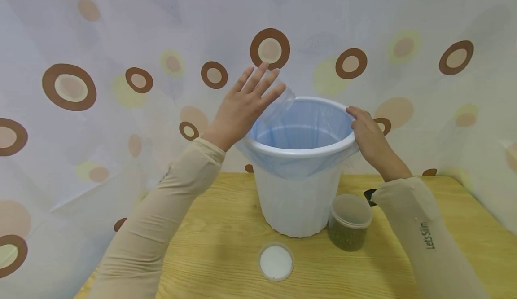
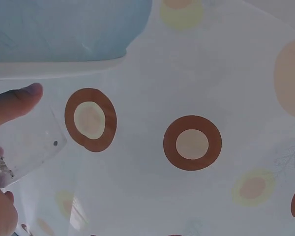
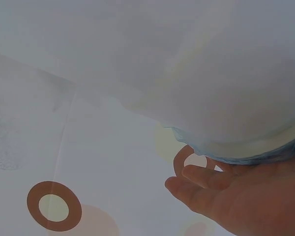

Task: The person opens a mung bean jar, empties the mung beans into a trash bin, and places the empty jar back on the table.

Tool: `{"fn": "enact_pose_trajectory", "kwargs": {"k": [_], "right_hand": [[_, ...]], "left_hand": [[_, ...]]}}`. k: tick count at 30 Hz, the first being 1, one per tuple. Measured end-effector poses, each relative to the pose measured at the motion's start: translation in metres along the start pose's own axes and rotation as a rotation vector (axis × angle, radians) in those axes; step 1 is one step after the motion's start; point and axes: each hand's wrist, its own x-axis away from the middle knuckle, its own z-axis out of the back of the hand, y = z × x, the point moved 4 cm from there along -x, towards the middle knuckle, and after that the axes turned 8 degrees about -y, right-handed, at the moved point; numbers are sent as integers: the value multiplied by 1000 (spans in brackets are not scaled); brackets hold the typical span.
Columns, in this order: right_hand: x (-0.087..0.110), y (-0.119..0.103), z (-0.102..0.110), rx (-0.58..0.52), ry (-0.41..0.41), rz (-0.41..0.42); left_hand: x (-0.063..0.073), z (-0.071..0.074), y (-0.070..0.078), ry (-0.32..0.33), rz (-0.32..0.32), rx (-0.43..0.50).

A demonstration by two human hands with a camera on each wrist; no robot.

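My left hand (image 1: pixel 248 103) holds a clear plastic cup (image 1: pixel 284 101), tilted at the left side of a white bin's rim. Inside the cup (image 2: pixel 37 142), the left wrist view shows pale clumps and dark specks; the thumb (image 2: pixel 19 103) lies along its wall. The white bin (image 1: pixel 296 200) stands upright, with a thin bluish liner bag (image 1: pixel 299 166) folded over its rim. On the bin's right rim rests my right hand (image 1: pixel 373 144), its visible fingers (image 3: pixel 196 189) fairly straight in the right wrist view. Part of the cup is hidden behind the left hand.
A lidless-looking clear tub (image 1: pixel 350 222) with dark green contents stands against the bin's right front. In front of the bin sits a small round container (image 1: pixel 276 262) with white contents. A black item (image 1: pixel 369 197) peeks out beside the right sleeve. Behind the wooden table (image 1: pixel 218 231) hangs a dotted curtain (image 1: pixel 169 25).
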Motion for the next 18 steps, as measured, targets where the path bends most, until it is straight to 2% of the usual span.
{"fn": "enact_pose_trajectory", "kwargs": {"k": [6, 9, 13, 18], "right_hand": [[-1, 2, 0, 4, -2, -1], [-1, 3, 0, 7, 3, 2], [1, 3, -1, 3, 5, 6], [1, 2, 0, -4, 10, 4]], "left_hand": [[3, 2, -5, 91, 17, -79], [5, 0, -7, 110, 17, -73], [8, -1, -9, 102, 8, -36], [8, -3, -8, 42, -4, -20]]}}
